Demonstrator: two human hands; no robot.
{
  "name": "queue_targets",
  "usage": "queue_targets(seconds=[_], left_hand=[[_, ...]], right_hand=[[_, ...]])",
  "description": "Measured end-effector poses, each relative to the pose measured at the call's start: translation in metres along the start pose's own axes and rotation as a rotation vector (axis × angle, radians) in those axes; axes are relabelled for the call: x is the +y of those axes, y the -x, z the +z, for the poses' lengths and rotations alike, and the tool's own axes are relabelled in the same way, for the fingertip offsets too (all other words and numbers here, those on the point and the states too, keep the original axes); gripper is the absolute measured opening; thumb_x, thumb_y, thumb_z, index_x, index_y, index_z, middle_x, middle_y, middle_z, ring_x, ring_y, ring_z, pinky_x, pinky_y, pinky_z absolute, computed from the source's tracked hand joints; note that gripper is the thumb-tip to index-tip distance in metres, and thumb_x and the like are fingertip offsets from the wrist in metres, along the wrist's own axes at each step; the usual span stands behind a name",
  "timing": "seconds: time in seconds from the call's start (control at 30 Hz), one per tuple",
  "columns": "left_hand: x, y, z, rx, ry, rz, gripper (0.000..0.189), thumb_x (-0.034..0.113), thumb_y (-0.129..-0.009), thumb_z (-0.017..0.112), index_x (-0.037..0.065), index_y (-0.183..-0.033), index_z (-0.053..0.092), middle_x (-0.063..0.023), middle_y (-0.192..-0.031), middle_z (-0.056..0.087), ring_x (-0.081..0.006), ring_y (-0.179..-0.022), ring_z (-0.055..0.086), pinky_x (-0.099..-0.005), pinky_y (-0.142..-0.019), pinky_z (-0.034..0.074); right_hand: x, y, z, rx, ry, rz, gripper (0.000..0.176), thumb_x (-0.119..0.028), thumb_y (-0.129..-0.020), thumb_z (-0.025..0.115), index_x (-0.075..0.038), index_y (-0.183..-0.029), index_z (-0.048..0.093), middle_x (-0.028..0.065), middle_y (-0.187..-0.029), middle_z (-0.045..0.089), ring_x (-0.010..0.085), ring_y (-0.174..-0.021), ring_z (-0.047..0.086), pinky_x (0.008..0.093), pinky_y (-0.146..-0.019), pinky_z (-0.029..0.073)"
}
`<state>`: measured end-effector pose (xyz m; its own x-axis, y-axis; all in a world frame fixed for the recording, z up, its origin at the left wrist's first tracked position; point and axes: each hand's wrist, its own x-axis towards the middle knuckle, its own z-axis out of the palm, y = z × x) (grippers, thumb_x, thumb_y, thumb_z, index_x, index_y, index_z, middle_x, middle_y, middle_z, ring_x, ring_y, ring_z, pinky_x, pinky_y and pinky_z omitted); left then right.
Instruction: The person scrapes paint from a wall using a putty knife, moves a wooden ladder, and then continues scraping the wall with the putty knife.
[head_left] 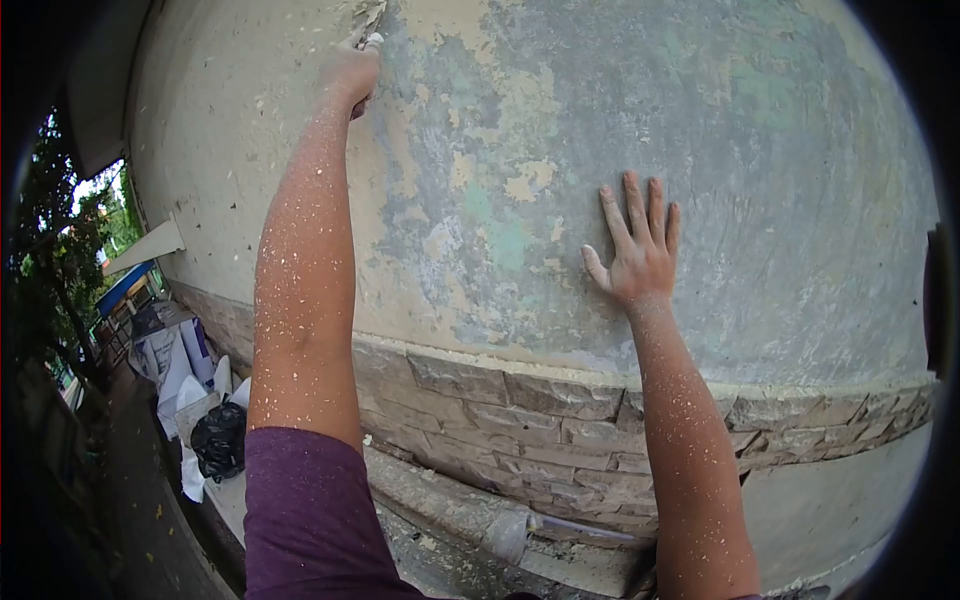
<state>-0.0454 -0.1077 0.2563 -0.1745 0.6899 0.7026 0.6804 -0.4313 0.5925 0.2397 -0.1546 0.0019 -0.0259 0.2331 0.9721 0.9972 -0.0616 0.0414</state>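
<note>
Left hand [351, 74] clenched round tool [372, 16] | right hand [642, 262] open on peeling wall [540, 120] | stone base [555, 430], outdoors

Single view, from head-worn camera facing forward and down; wall [800, 250] close in front, left hand [352, 74] at upper left, right hand [643, 262] right of centre, both near; stone band [540, 430] bowed by wide lens, corners dark; ground [150, 500] seen steeply at lower left
</note>
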Motion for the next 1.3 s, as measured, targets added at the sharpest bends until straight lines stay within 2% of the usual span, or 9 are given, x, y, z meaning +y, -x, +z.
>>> queue_targets(seconds=[0.37,0.63,0.7,0.73,0.8,0.93,0.97,1.07,1.3], left_hand=[[-0.186,0.169,0.075,-0.066,0.030,0.136,0.045,0.022,-0.093,0.049,0.008,-0.136,0.047,-0.0238,-0.118,0.060,-0.0343,-0.108,0.059,-0.0375,-0.092,0.044],[-0.092,-0.006,0.028,0.210,0.065,0.169,0.049,0.028,-0.092,0.049,0.005,-0.136,0.046,-0.0207,-0.120,0.060,-0.0275,-0.106,0.061,-0.0336,-0.088,0.045],[-0.042,-0.033,-0.005,0.098,0.104,-0.038,0.049,0.028,-0.093,0.051,0.014,-0.139,0.045,-0.0125,-0.080,0.065,-0.0166,-0.056,0.055,-0.0307,-0.057,0.047],[-0.039,-0.038,-0.007,0.093,0.112,-0.039,0.049,0.028,-0.093,0.051,0.014,-0.139,0.045,-0.0125,-0.080,0.065,-0.0166,-0.056,0.055,-0.0307,-0.057,0.047],[-0.037,-0.042,-0.007,0.155,0.140,-0.056,0.050,0.028,-0.091,0.050,0.011,-0.137,0.046,-0.0198,-0.111,0.064,-0.0280,-0.097,0.063,-0.0341,-0.085,0.047],[-0.129,-0.006,0.021,0.234,-0.098,0.343,0.049,0.028,-0.092,0.048,0.011,-0.138,0.045,-0.0217,-0.110,0.063,-0.0251,-0.096,0.063,-0.0328,-0.080,0.048],[-0.119,0.047,0.022,0.054,0.004,0.069,0.048,0.026,-0.093,0.048,0.010,-0.138,0.045,-0.0218,-0.114,0.062,-0.0239,-0.099,0.062,-0.0330,-0.081,0.047],[-0.183,0.151,0.063,-0.081,-0.026,0.223,0.048,0.018,-0.092,0.050,0.008,-0.139,0.043,-0.0234,-0.108,0.063,-0.0262,-0.093,0.063,-0.0347,-0.079,0.047],[-0.047,0.143,0.081,-0.030,0.026,0.282,0.045,0.021,-0.092,0.048,0.008,-0.136,0.046,-0.0262,-0.118,0.058,-0.0366,-0.110,0.058,-0.0402,-0.090,0.046]], right_hand=[[0.001,0.004,0.000,-0.001,-0.065,-0.012,0.071,-0.050,-0.079,0.057,-0.026,-0.143,0.037,0.0017,-0.155,0.018,0.0250,-0.144,0.010,0.0459,-0.117,0.005],[0.002,0.003,0.001,0.000,-0.078,-0.013,0.073,-0.051,-0.078,0.059,-0.027,-0.143,0.037,0.0012,-0.155,0.018,0.0248,-0.144,0.010,0.0459,-0.117,0.004],[0.000,0.006,0.002,-0.004,-0.081,-0.024,0.073,-0.051,-0.078,0.059,-0.026,-0.143,0.037,0.0015,-0.155,0.019,0.0253,-0.144,0.011,0.0462,-0.117,0.004],[0.000,0.005,0.003,0.008,-0.075,-0.026,0.073,-0.051,-0.078,0.060,-0.026,-0.143,0.038,0.0017,-0.155,0.020,0.0255,-0.144,0.011,0.0466,-0.117,0.005],[0.003,0.004,0.002,0.024,-0.051,-0.029,0.073,-0.051,-0.078,0.060,-0.026,-0.143,0.038,0.0019,-0.155,0.021,0.0257,-0.144,0.012,0.0469,-0.117,0.005],[-0.001,0.005,0.002,-0.013,-0.064,-0.017,0.072,-0.051,-0.078,0.060,-0.026,-0.143,0.038,0.0013,-0.155,0.020,0.0252,-0.144,0.011,0.0469,-0.117,0.005],[0.002,0.003,0.001,-0.018,-0.062,-0.015,0.072,-0.051,-0.078,0.059,-0.026,-0.143,0.038,0.0011,-0.155,0.019,0.0249,-0.144,0.010,0.0467,-0.117,0.005],[0.002,0.003,0.000,-0.014,-0.090,-0.016,0.072,-0.052,-0.078,0.059,-0.026,-0.143,0.038,0.0007,-0.155,0.019,0.0243,-0.144,0.010,0.0465,-0.117,0.005],[0.003,0.003,0.001,0.017,-0.094,-0.017,0.074,-0.053,-0.078,0.060,-0.026,-0.142,0.038,0.0004,-0.155,0.020,0.0237,-0.144,0.010,0.0466,-0.117,0.005]])
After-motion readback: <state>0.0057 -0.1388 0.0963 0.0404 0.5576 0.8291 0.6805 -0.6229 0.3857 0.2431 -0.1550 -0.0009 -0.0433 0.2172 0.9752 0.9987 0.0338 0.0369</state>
